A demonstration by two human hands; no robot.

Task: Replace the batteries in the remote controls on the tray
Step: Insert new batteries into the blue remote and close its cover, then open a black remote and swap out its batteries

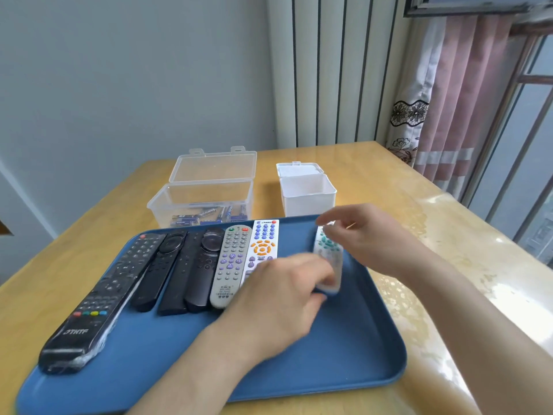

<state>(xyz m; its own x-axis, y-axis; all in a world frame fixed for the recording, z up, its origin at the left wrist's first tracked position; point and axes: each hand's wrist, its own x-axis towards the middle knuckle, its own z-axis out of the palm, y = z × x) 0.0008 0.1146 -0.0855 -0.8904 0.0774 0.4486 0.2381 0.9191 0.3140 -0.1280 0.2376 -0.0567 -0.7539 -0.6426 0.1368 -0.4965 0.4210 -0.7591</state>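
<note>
The teal-buttoned remote was seen over the right part of the blue tray, set apart from the row of other remotes. Its near end was gripped by the left hand, fingers curled round the casing, though much of that hand was blurred. The right hand was held over the far end, fingers bent loosely downward; whether the remote was actually pinched there could not be told. Nor could it be made out whether the remote was resting on the tray or raised off it.

To the left, six remotes were laid side by side: a large black remote in clear wrap at the far left, three slimmer black remotes, a grey remote, and a white remote with orange buttons, its near end hidden by the left hand.

Behind the tray, on the wooden table, a clear box was seen with its lid open and batteries lying in the bottom. Just to its right a white box was seen, lid also up.
</note>
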